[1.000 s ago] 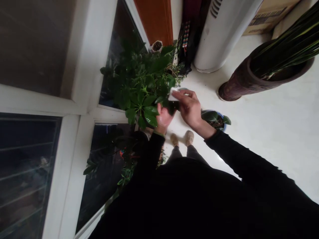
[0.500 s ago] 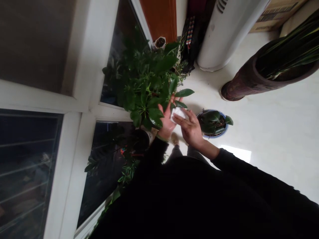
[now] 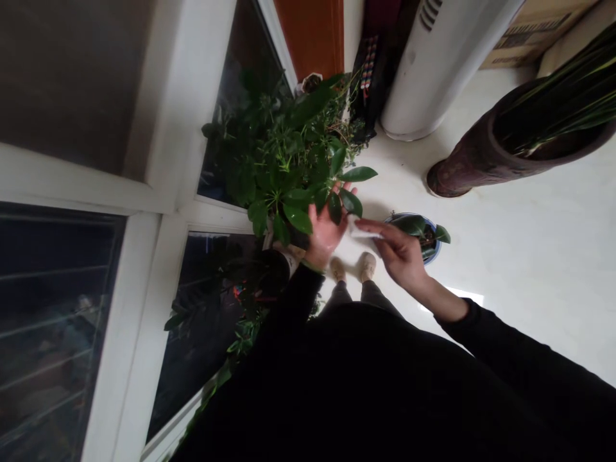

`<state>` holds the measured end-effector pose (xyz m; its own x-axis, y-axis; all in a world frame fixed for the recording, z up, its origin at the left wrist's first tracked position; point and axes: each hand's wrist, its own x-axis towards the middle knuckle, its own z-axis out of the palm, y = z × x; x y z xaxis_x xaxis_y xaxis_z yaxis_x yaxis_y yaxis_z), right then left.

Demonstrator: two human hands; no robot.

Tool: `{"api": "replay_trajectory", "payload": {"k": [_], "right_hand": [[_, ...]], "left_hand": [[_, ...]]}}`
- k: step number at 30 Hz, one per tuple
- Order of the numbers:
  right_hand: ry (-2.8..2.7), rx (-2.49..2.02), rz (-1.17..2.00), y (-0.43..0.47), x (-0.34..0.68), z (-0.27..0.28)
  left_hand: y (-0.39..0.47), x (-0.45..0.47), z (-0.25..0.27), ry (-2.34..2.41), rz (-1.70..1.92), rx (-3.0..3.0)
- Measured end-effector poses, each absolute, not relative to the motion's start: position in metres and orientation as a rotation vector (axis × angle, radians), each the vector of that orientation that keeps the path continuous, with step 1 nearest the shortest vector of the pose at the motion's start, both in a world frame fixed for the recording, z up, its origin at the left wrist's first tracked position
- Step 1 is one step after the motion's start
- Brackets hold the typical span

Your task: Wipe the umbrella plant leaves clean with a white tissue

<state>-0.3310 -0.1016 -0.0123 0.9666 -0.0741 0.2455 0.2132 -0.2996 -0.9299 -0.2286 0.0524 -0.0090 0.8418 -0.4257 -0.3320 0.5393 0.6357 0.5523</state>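
My left hand (image 3: 327, 232) is palm up with its fingers spread beneath several glossy leaves of a bushy green potted plant (image 3: 296, 199). One broad leaf (image 3: 351, 202) lies above its fingers, towards my right hand. Between the thumb and fingers of my right hand (image 3: 402, 251) is a folded white tissue (image 3: 360, 229), whose tip is close to that leaf's lower edge. Whether the tissue touches the leaf I cannot tell. Leaves cover part of my left fingers.
A low blue-rimmed pot (image 3: 439, 249) with a plant stands on the floor beyond my right hand. Farther right is a tall brown planter (image 3: 476, 157), with a white cylindrical appliance (image 3: 428, 77) behind it. White-framed glass (image 3: 192, 218) runs along the left.
My right hand has moved right and slightly down with the tissue, away from my left palm. The leaf over my left fingers now shows more fully.
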Motion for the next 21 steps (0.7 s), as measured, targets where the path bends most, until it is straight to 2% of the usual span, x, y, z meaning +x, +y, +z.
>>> {"api": "replay_trajectory", "payload": {"k": [4, 8, 17, 21], "right_hand": [[-0.153, -1.963, -0.491, -0.103, -0.279, -0.014], [-0.234, -2.059, -0.389, -0.097, -0.249, -0.037], [-0.209, -2.166, -0.481, -0.101, -0.302, -0.060], [-0.167, -2.162, -0.339, -0.099, -0.323, -0.066]], "left_hand": [[0.048, -0.226, -0.005, 0.336, -0.536, 0.720], [0.042, -0.228, 0.001, 0.376, -0.507, 0.757], [0.041, -0.227, 0.000, 0.182, -0.548, 0.760], [0.044, -0.220, 0.010, 0.164, -0.568, 0.753]]}}
